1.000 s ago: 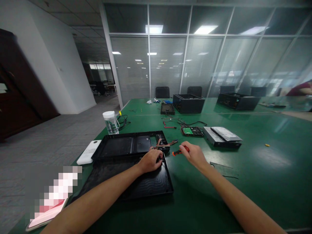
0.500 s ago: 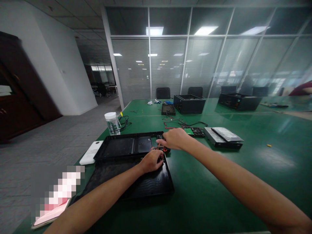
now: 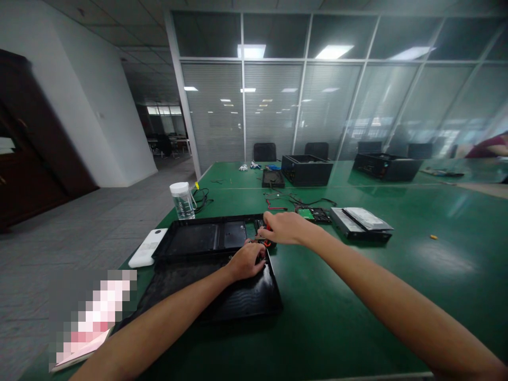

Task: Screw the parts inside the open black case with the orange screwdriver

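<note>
A black computer case panel (image 3: 206,235) lies open on the green table (image 3: 357,296), with a second black panel (image 3: 222,299) in front of it. My left hand (image 3: 246,261) rests on the seam between them, fingers curled at a bundle of coloured wires (image 3: 254,241). My right hand (image 3: 286,227) reaches over the far right corner of the case and grips a red-handled screwdriver (image 3: 268,228), its tip hidden among the wires.
A clear jar (image 3: 182,200) and a white device (image 3: 147,247) sit left of the case. A green circuit board (image 3: 313,214), a flat drive unit (image 3: 361,222) and loose cables lie to the right. Black computer cases (image 3: 306,168) stand further back. Another person's sleeve (image 3: 490,145) shows at the far right.
My right hand carried the screwdriver from the table right of the case up and left over the wired corner. My left hand stayed put.
</note>
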### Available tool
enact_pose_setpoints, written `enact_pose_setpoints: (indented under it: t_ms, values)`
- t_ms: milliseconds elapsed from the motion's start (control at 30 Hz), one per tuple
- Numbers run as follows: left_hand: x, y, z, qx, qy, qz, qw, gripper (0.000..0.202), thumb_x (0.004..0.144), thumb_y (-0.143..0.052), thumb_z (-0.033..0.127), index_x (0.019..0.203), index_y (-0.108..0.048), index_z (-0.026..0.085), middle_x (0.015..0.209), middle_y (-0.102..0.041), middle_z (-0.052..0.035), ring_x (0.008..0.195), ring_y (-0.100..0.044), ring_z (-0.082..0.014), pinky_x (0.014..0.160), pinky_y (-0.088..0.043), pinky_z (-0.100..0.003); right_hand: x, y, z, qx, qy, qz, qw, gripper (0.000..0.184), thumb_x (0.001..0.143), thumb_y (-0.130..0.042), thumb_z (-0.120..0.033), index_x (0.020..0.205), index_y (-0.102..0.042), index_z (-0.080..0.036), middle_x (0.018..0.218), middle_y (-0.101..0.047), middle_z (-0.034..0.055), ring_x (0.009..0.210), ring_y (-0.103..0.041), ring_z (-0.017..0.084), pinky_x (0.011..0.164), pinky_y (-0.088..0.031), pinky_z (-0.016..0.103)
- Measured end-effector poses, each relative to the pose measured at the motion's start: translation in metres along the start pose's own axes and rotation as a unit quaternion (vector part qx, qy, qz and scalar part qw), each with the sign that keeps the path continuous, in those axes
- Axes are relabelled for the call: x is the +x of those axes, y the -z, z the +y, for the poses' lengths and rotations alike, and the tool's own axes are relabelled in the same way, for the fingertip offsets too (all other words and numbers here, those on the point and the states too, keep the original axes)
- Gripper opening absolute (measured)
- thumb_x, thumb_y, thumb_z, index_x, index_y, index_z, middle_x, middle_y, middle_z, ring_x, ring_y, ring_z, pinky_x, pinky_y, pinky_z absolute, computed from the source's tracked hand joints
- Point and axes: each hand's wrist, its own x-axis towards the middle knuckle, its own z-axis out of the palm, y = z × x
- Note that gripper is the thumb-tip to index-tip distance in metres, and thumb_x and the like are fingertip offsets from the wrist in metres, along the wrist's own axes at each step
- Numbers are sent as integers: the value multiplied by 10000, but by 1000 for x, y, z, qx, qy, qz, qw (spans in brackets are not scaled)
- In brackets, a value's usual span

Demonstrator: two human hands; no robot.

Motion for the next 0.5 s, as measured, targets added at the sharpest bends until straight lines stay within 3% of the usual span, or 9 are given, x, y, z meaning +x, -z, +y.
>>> enact_pose_setpoints:
  t_ms: [100,200,267,333,367,400,500]
  values:
    - [0,0,1,-3,-3,2,1000,121,750,-517,187,864,-478,172,800,-543,-32,759,-514,-173,749,-412,-308,-1,-3,2,10,13,3,1000,523,848,-320,-567,855,-638,-152,816,-672,148,768,-632,267,625,-421,325]
    - [0,1,2,5,-2,6,1000,129,740,-514,177,864,-480,178,800,-545,-31,766,-515,-178,765,-404,-318,-4,-16,16,40,-27,48,998,533,848,-316,-568,660,-620,-174,695,-648,115,725,-621,238,624,-406,307]
    - [0,2,2,14,-4,4,1000,123,734,-513,168,853,-487,181,796,-547,-30,763,-514,-177,766,-400,-314,-11,-35,35,125,-37,80,988,475,837,-365,-544,615,-584,-186,614,-607,64,648,-592,186,594,-391,272]
    - [1,3,3,23,-14,-2,1000,113,734,-513,164,844,-494,181,796,-549,-32,764,-512,-176,773,-396,-311,-21,-65,59,275,-43,92,956,418,814,-411,-525,600,-541,-190,539,-539,9,539,-530,139,525,-372,245]
    - [1,4,3,27,-21,-4,999,112,737,-512,163,846,-497,179,800,-551,-34,769,-512,-177,781,-393,-311,-28,-82,72,375,-61,90,920,397,803,-422,-521,607,-516,-189,506,-495,-17,471,-482,118,474,-355,234]
    - [1,4,3,31,-29,-7,999,111,742,-510,163,851,-499,178,807,-553,-38,776,-511,-178,789,-391,-313,-35,-100,85,482,-92,85,867,372,802,-414,-516,641,-500,-192,468,-441,-45,409,-429,106,428,-340,228]
    - [2,6,4,38,-45,-15,998,102,760,-502,165,862,-506,177,825,-560,-46,801,-513,-183,805,-384,-319,-56,-149,117,698,-212,171,663,309,787,-412,-504,695,-448,-212,409,-281,-108,318,-270,82,342,-276,209]
